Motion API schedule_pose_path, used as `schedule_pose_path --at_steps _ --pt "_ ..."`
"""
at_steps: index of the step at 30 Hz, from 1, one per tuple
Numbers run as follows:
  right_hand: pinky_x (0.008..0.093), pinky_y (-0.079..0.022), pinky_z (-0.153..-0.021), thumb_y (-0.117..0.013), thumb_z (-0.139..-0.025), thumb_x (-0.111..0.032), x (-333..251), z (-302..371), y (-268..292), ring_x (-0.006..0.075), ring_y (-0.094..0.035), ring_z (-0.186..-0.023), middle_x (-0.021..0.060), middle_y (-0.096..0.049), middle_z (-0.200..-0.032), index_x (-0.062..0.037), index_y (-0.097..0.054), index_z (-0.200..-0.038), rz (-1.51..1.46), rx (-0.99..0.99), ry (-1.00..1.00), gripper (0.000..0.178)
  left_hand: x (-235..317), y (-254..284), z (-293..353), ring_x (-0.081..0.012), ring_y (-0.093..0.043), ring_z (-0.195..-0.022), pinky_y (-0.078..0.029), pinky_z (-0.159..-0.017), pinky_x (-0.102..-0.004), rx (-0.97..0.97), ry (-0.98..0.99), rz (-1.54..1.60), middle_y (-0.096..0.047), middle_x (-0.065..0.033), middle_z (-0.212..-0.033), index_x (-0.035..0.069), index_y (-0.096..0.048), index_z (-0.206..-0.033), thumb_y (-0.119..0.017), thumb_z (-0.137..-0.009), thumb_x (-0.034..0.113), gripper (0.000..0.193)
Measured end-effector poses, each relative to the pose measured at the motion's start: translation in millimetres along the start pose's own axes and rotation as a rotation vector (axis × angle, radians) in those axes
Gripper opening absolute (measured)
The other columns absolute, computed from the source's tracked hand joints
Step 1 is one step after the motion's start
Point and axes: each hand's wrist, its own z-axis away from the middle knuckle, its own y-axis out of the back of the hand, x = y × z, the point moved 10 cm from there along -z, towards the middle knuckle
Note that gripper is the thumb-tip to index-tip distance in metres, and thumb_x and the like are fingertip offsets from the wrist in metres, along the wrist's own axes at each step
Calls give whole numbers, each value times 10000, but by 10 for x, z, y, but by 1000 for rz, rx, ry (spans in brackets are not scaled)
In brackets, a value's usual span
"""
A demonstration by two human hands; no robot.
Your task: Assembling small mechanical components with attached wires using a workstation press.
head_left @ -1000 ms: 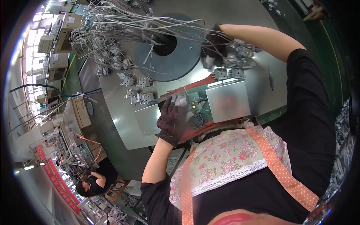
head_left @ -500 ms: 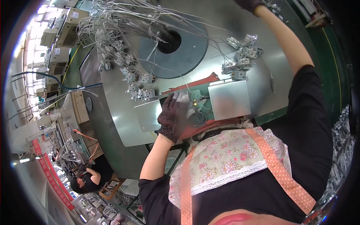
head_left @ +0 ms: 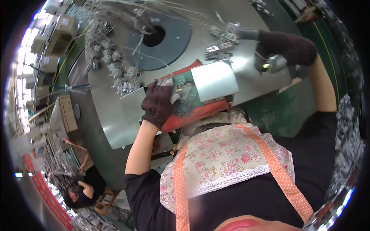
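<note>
My right hand blurred near the right edge of the table, open room leftward to the metal box. Coiled cable sat between box and my left hand; I couldn't tell either grip.

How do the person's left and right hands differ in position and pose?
The left hand is at the green fixture, beside the wire coil; the right hand is near the right edge of the table. The left hand's fingers point forward; the right hand's point mostly left, blurred. Both wear dark gloves.

Bright windows, tabletop glare, blurred right hand, dark fisheye rim
</note>
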Motion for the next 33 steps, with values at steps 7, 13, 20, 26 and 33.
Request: schedule_pose_path --at_steps 7,13,20,26,33 --pt "415 -554 -995 -767 -794 -559 18 -6 -396 321 -679 -1142 232 -618 -1313 -2 -233 -1603 -487 174 406 1118 12 -15 -3 -378 -606 -1227 -417 -1122 -488 -6 -5 -2 -671 -199 -1259 17 -594 -1355 -731 -865 293 580" --pt "448 -580 -962 -629 -986 -240 817 342 -299 331 -688 -1077 188 -640 -1223 18 -478 -1409 -971 907 519 518 0 -85 2 -363 -622 -1215 -417 -1116 -481 13 -14 16 -678 -194 -1250 11 -599 -1337 -726 -873 328 576" --pt "337 -598 -845 -687 -963 -100 -55 488 -386 185 -721 -979 91 -708 -1077 -16 -634 -1246 226 1338 454 300 34 101 -4 -366 -648 -1162 -472 -1059 -467 72 -3 81 -684 -202 -1229 26 -628 -1290 -759 -847 322 549" --pt "296 -560 -805 -793 -863 -99 -329 -346 -1023 157 -665 -898 100 -682 -1116 -80 -504 -1465 -154 799 433 668 -273 164 -75 -360 -677 -1100 -510 -976 -466 215 190 607 -723 -201 -1133 58 -676 -1219 -762 -869 394 493" --pt "373 -618 -782 -912 -709 -110 -777 -266 -1210 249 -712 -918 212 -630 -1258 -100 -173 -1625 -1045 439 703 1177 -1030 -199 -658 -370 -673 -1135 -523 -957 -452 -199 327 500 -715 -192 -1196 74 -706 -1179 -741 -851 508 545"
